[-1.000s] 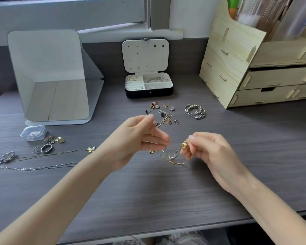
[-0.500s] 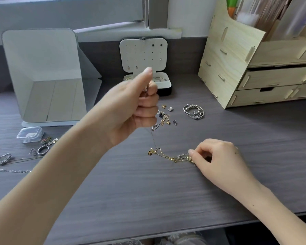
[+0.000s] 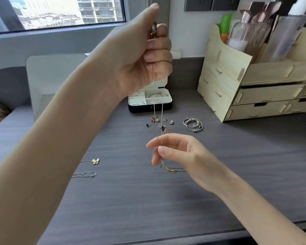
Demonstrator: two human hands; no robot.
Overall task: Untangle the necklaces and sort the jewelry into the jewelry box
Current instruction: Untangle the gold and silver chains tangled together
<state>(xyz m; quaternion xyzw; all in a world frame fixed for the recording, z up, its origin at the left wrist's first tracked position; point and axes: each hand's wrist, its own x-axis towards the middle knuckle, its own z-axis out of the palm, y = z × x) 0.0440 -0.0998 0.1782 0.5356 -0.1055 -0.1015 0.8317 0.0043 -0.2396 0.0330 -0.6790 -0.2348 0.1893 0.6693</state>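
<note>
Most of the work looks undone: the left hand [image 3: 141, 55] grips a thin silver chain [image 3: 154, 110] held high, and the right hand [image 3: 177, 152] pinches its hanging strands above a gold tangle [image 3: 168, 168] mid-counter [image 3: 166, 200]. Earrings [image 3: 159, 123] and bracelets [image 3: 193, 125] lie loose before the open jewelry box [image 3: 149, 107] near the far edge.

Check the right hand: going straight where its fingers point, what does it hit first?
The right hand points left, its fingers at the thin chain hanging from the left hand. Beyond that, probably the left forearm, though depth is unclear.
</note>
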